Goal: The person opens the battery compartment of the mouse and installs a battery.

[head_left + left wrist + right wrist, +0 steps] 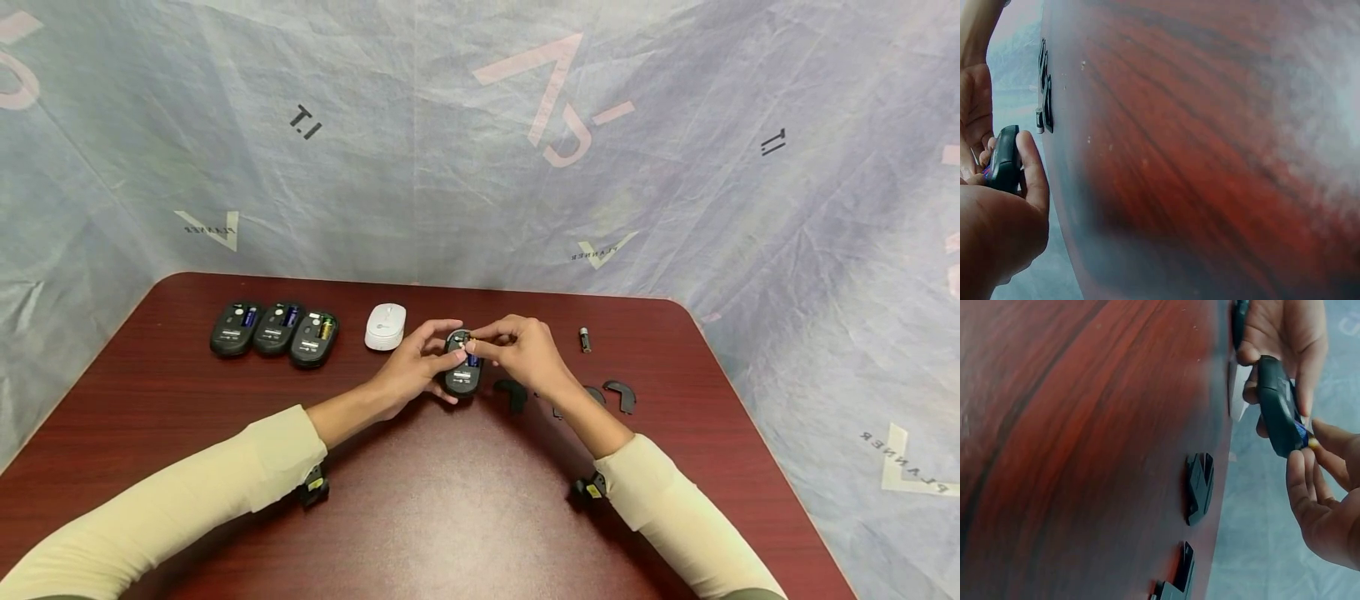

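Note:
My left hand (408, 367) holds a black computer mouse (462, 380) above the table, its underside turned up and its battery slot uncovered. A blue battery (472, 360) shows in the slot. At the slot's upper end, the thumb and fingertips of my right hand (528, 352) pinch the battery's end, where a small yellow-orange part (1313, 442) shows. In the right wrist view the mouse (1272, 409) appears side-on, with left fingers around its edge. The left wrist view shows the mouse (1005, 159) between left thumb and fingers; the slot is mostly hidden there.
Three black mice (236, 330) lie underside up at the left, batteries visible in their slots. Near them sits a white mouse (386, 327). Several curved black covers (513, 395) lie at the right, some partly behind my right arm. A loose battery (585, 340) lies beyond them.

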`<state>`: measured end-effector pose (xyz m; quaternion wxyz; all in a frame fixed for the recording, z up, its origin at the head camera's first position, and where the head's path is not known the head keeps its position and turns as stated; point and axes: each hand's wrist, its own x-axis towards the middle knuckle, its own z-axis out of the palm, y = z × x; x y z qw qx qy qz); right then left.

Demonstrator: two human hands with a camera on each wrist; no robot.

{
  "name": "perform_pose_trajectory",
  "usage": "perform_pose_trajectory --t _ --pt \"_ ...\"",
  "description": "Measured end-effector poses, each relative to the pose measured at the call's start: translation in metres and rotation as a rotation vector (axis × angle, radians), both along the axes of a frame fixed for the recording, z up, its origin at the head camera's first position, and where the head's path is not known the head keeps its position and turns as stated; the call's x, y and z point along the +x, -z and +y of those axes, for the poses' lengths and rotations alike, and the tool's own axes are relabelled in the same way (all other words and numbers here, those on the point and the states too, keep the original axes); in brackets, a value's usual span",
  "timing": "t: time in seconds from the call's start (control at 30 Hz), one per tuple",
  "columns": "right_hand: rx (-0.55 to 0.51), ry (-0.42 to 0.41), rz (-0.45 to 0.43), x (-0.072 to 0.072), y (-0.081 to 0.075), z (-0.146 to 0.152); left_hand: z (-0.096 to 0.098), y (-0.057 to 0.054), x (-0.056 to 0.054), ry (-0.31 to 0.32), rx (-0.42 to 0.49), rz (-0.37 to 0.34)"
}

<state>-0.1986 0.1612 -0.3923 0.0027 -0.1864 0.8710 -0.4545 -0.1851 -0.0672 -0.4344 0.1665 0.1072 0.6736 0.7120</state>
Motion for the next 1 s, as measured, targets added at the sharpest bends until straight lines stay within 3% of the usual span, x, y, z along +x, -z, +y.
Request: perform_pose_trajectory --t 0.27,0.57,0.67,1.0 --pt "-0.071 0.027 -0.061 -0.0002 0.0012 0.0075 -0.0004 -0.0032 0.0002 -0.002 -0.038 -0.016" --pt "-0.332 -0.059 -0.379 0.0018 0.0042 0.0061 0.0004 -0.0025 0.0021 -0.017 -0.017 0.008" --pt "-0.387 -0.060 -0.447 0.0024 0.0034 0.0042 0.0001 -0.0021 0.0029 -0.026 -0.014 0.015" --pt "-0.401 -0.053 -0.463 0.0020 0.0046 -0.0002 -0.0028 -0.0031 0.0072 -0.034 -0.005 0.023"
